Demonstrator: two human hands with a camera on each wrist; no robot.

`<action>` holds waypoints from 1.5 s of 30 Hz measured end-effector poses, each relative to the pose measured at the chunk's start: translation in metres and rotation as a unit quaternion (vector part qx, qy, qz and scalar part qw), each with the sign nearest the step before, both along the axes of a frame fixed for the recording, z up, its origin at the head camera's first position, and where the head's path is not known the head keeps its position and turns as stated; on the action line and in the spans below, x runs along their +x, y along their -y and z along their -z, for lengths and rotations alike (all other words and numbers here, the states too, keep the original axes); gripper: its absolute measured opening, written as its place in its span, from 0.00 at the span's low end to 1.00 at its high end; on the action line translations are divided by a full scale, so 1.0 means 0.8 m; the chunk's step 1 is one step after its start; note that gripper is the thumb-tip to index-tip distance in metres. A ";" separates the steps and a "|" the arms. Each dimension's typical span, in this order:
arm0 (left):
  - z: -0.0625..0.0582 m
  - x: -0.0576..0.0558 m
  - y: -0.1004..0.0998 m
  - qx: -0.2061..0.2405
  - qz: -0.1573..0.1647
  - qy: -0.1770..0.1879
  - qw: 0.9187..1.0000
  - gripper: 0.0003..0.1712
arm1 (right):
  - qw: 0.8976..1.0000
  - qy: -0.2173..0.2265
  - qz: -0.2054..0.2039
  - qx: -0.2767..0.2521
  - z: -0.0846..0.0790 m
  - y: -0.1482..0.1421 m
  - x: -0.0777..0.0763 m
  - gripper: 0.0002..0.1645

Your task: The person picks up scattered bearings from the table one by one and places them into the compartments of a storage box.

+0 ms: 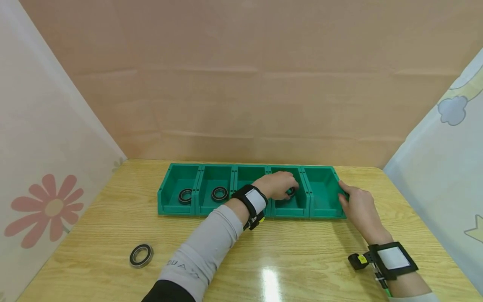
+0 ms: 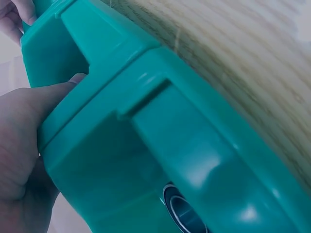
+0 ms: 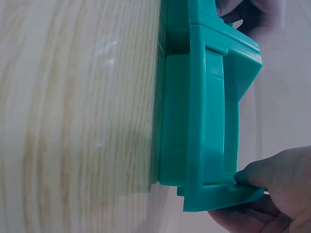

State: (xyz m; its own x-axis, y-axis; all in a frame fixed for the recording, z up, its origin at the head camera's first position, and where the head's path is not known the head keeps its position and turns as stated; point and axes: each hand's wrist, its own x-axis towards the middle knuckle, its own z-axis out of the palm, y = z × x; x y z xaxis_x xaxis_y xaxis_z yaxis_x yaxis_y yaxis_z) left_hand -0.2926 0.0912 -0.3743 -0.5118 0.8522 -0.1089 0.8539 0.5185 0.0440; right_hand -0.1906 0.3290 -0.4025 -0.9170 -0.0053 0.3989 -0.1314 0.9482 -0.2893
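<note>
Brown backdrop [image 1: 241, 96], wood-grain bench [image 1: 302, 260], one loose bearing [image 1: 150, 253] outside the green bins [image 1: 175, 208]

Five bins stand joined in a line across the bench, their low lips toward six o'clock, presumably so that each is easy to reach into. The right hand [image 1: 360, 207] pinches the outer wall of the rightmost bin [image 1: 327, 213] at the row's three o'clock end; that grip probably steadies the row.

The left hand [image 1: 275, 186] is down in the fourth bin [image 1: 289, 212] from the left, fingers bent narrowly about a held bearing [image 1: 292, 193] and apparently pinching it, though they hide much of the ring. It sits at about four o'clock from the middle of the left hand, and between nine and ten from the right.

Around nine o'clock from the left hand, the first bearing [image 1: 180, 196] and second bearing [image 1: 213, 194] rest in the two leftmost bins. The left wrist view shows another bearing [image 2: 170, 196] in a bin beside the one the thumb enters. One to a bin likely keeps the rings apart.

The loose bearing lies on the bench at eight o'clock from the left hand, well apart from both hands.
</note>
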 end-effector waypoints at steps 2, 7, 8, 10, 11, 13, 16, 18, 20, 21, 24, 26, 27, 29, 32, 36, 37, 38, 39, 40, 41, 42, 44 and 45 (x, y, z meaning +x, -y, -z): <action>0.001 0.000 -0.001 -0.001 -0.005 0.001 1.000 0.20 | 1.000 -0.001 0.001 0.000 0.000 0.000 0.000 0.25; 0.000 0.003 -0.004 -0.005 -0.025 0.010 1.000 0.19 | 1.000 -0.011 -0.003 0.004 -0.001 0.000 0.000 0.25; 0.000 0.004 -0.004 -0.005 -0.030 0.013 0.999 0.18 | 1.000 -0.011 -0.004 0.004 -0.001 0.000 0.000 0.25; 0.000 0.005 -0.006 -0.005 -0.038 0.018 0.999 0.13 | 1.000 -0.010 -0.004 0.005 -0.001 0.000 0.000 0.25; 0.000 0.006 -0.006 -0.005 -0.040 0.019 0.999 0.11 | 1.000 -0.008 -0.003 0.004 -0.001 0.000 0.000 0.25; 0.001 0.007 -0.007 -0.005 -0.044 0.020 0.999 0.07 | 1.000 -0.003 -0.002 0.005 -0.001 0.000 0.000 0.25; 0.001 0.009 -0.009 -0.005 -0.047 0.017 0.999 0.04 | 1.000 -0.002 0.000 0.005 0.000 0.000 0.000 0.25; 0.002 0.010 -0.010 -0.005 -0.051 0.016 0.999 0.04 | 1.000 -0.003 0.001 0.006 0.000 0.000 0.001 0.25; 0.002 0.011 -0.011 -0.007 -0.052 0.016 0.998 0.05 | 1.000 -0.005 0.000 0.006 0.001 0.000 0.001 0.25; 0.003 0.011 -0.012 -0.008 -0.053 0.016 0.998 0.05 | 1.000 -0.006 -0.001 0.006 0.001 0.000 0.001 0.25; 0.005 0.011 -0.013 -0.014 -0.053 0.017 0.998 0.05 | 1.000 -0.005 -0.002 0.004 0.001 0.000 0.001 0.25; 0.007 0.011 -0.014 -0.017 -0.052 0.017 0.998 0.05 | 1.000 -0.006 -0.003 0.002 0.002 0.000 0.001 0.25; 0.007 0.010 -0.015 -0.018 -0.052 0.017 0.998 0.05 | 1.000 -0.008 -0.003 0.003 0.002 0.000 0.001 0.25; 0.008 0.010 -0.016 -0.020 -0.051 0.017 0.998 0.05 | 1.000 -0.012 -0.006 0.004 0.002 0.000 0.000 0.25; 0.008 0.010 -0.016 -0.021 -0.052 0.018 0.998 0.04 | 1.000 -0.017 -0.011 0.006 0.002 -0.001 0.000 0.25; 0.006 0.012 -0.016 -0.025 -0.051 0.018 0.998 0.06 | 1.000 -0.020 -0.014 0.006 0.003 -0.002 -0.001 0.25; 0.006 0.012 -0.015 -0.026 -0.050 0.017 0.998 0.06 | 1.000 -0.020 -0.015 0.006 0.003 -0.002 -0.001 0.25; 0.005 0.012 -0.015 -0.026 -0.049 0.017 0.998 0.06 | 1.000 -0.020 -0.015 0.006 0.003 -0.002 -0.001 0.25; 0.005 0.013 -0.015 -0.027 -0.048 0.015 0.998 0.07 | 1.000 -0.022 -0.016 0.006 0.003 -0.003 -0.001 0.25; 0.004 0.013 -0.014 -0.028 -0.048 0.015 0.998 0.07 | 1.000 -0.021 -0.016 0.005 0.003 -0.003 -0.002 0.25; 0.004 0.013 -0.014 -0.030 -0.047 0.014 0.998 0.07 | 1.000 -0.021 -0.016 0.004 0.003 -0.003 -0.002 0.25; 0.004 0.014 -0.014 -0.030 -0.047 0.014 0.998 0.07 | 1.000 -0.020 -0.016 0.003 0.004 -0.003 -0.002 0.25; 0.004 0.015 -0.014 -0.032 -0.048 0.013 0.998 0.07 | 1.000 -0.019 -0.015 0.002 0.003 -0.003 -0.001 0.25; 0.004 0.015 -0.014 -0.035 -0.047 0.013 0.998 0.07 | 1.000 -0.017 -0.015 0.001 0.003 -0.004 -0.001 0.25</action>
